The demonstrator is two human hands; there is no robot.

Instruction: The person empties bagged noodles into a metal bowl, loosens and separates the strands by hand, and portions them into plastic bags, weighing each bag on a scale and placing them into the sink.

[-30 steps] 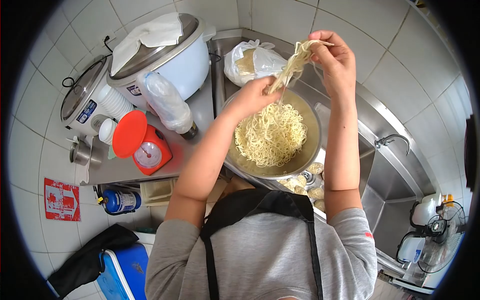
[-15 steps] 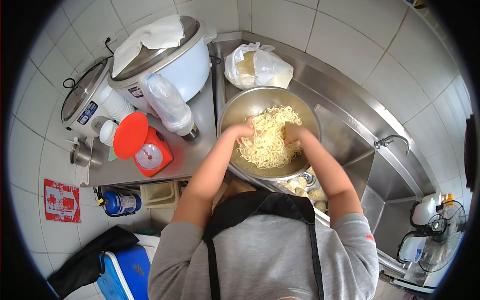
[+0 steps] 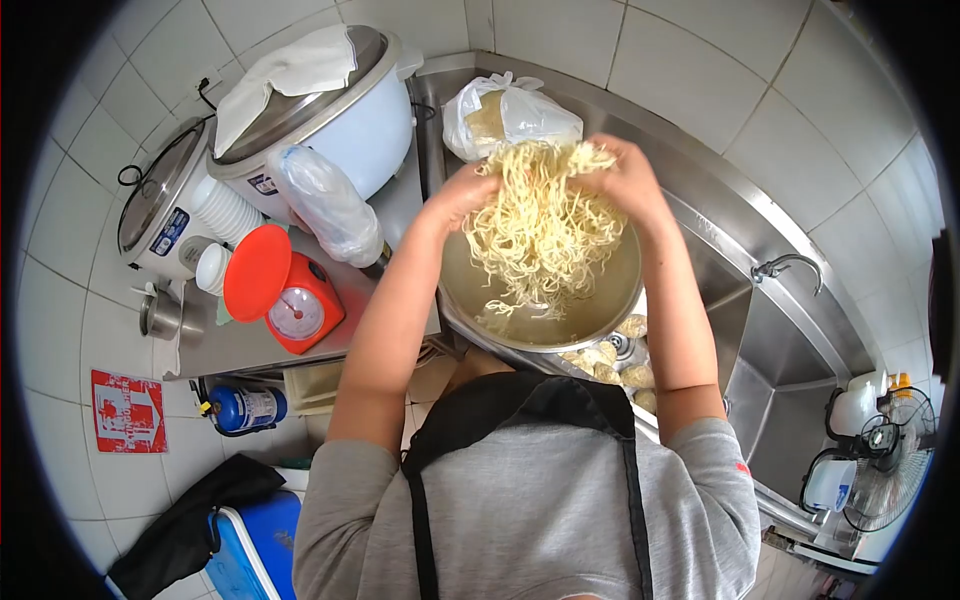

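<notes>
A big mass of pale yellow noodles hangs between my two hands above a wide steel bowl. On its left side, my left hand grips the noodles, with the fingertips buried in them. My right hand holds the right side of the mass, its fingers curled into the strands. Loose strands trail down into the bowl, whose inner wall shows at the front and right.
Behind the bowl lies a white plastic bag. To the left are a red scale, a wrapped bottle, stacked cups and a large cooker. Wrapped lumps sit in the sink near a faucet.
Both hands were down in the bowl among the noodles half a second ago. They have risen toward the bowl's far rim, lifting a large mass of noodles.
</notes>
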